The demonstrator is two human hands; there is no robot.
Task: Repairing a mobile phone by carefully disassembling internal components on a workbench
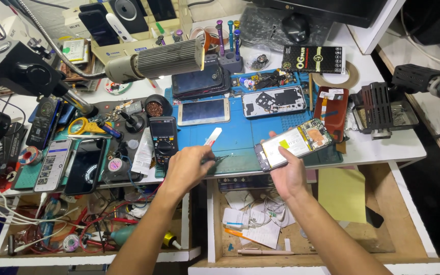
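Far to the left of the left hand (pixel 185 165): two phones lying face up at the edge of the desk (pixel 378 147), one lit (pixel 53 164) and one dark (pixel 85 165), parked out of the working area. Just left of that hand, a black multimeter (pixel 162 138), kept within easy reach. Left hand itself curled narrow around fine tweezers (pixel 219 159), tips pointing right across the blue work mat (pixel 240 137), apparently kept ready for small parts. Just above the tweezers, a white plastic pry tool (pixel 213 136) resting on the mat. Further up from the left hand, a phone with a gold frame (pixel 203 111) lying flat, screen up.

Between the hands, bare mat. Right hand (pixel 287 175) gripping the opened smartphone (pixel 292 144) from below, thumb up along its side, tilted off the mat so that the exposed battery and circuit board face the eyes. Above the right hand, a grey rear housing (pixel 274 102) laid inside up on the mat. Right of the held phone, a red back cover (pixel 332 106) set aside near the mat edge. Below the right hand, an open drawer (pixel 408 229) with cables and paper scraps, hardly sorted.
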